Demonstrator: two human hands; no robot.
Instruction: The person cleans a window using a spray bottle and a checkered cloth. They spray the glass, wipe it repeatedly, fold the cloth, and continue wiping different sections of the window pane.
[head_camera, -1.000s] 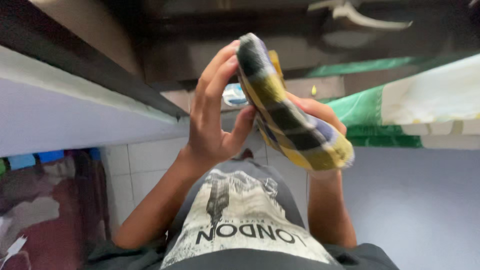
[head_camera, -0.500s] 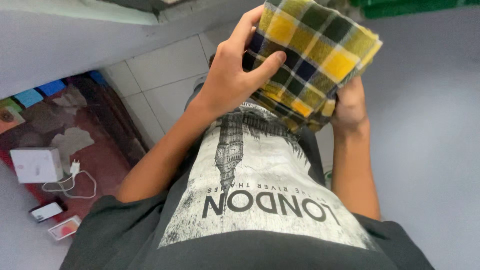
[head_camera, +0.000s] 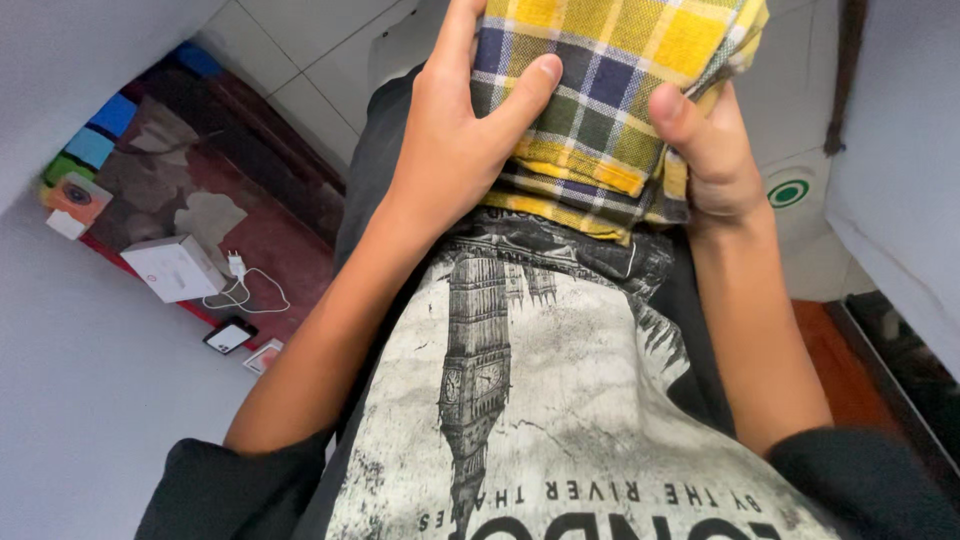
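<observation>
I see left hand (head_camera: 455, 150) clamped on the folded yellow plaid cloth (head_camera: 610, 90), thumb across its top; right hand (head_camera: 710, 155) grips its right edge; cloth held against the torso; white box (head_camera: 172, 268) with cable (head_camera: 250, 290) on the dark mat (head_camera: 200, 200), lower left.

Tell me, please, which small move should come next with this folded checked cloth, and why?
Probably press the folded checked cloth flat against the body. Both hands clamp it: left hand thumb on top, right hand at its edge, and the layered lower edges look uneven.
</observation>
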